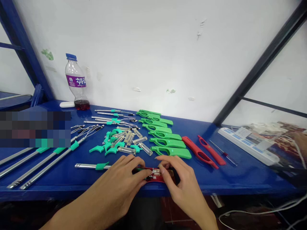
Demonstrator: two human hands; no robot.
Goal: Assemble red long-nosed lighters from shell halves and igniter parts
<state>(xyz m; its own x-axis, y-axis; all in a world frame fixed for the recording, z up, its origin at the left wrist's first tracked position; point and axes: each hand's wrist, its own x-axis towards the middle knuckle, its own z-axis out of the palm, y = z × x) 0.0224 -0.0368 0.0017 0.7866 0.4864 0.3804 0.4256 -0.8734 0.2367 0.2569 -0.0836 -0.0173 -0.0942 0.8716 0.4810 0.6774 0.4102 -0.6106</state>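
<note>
My left hand (128, 171) is closed on the left part of a red lighter casing (155, 181) at the table's front edge. A metal lighter tube (83, 165) with a green trigger (102, 166) sticks out to the left from behind that hand. My right hand (178, 177) is closed around the casing's right end, thumb and fingertips at a clear fuel tank (170, 172) lying inside it. Fingers partly cover the inner parts. Just beyond the hands lie loose clear fuel tanks (130, 138) and green triggers (97, 149).
Green casing halves (171, 152) lie in a column behind my right hand, with red casing halves (212, 151) and a screwdriver (223, 152) to their right. Several metal tubes (50, 164) lie left. A bottle (76, 84) and a power strip (248, 146) stand at the sides.
</note>
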